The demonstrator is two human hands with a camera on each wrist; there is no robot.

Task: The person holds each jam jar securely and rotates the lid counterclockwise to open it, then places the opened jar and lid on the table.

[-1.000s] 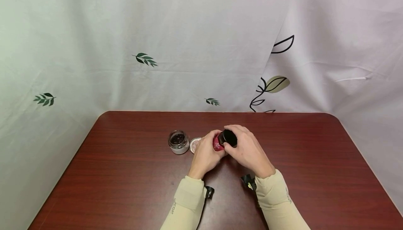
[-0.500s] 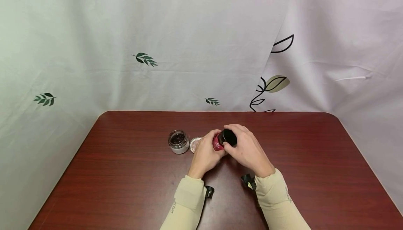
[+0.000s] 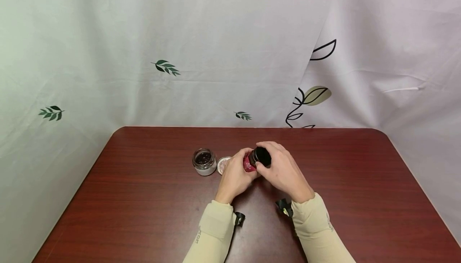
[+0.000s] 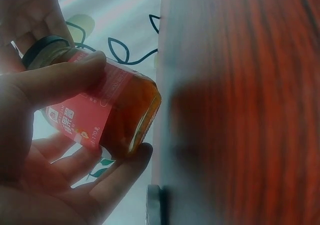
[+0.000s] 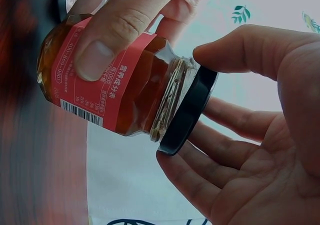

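A glass jar (image 5: pixel 142 92) of amber contents with a red label (image 4: pixel 82 115) is tilted between both hands, off the table. My left hand (image 3: pixel 235 173) grips its body, thumb across the label and fingers on the other side. The fingertips and thumb of my right hand (image 3: pixel 284 171) hold the rim of the black lid (image 5: pixel 189 112). Glass threads of the neck show below the lid's edge in the right wrist view, so the lid sits high on the mouth. In the head view the hands cover most of the jar.
Left of the hands stands a second glass jar (image 3: pixel 204 163), uncovered, with dark inside and a whitish lower part. A round pale lid (image 3: pixel 221 165) lies between it and my left hand. The reddish-brown table (image 3: pixel 151 211) ends at a white patterned curtain (image 3: pixel 201 95).
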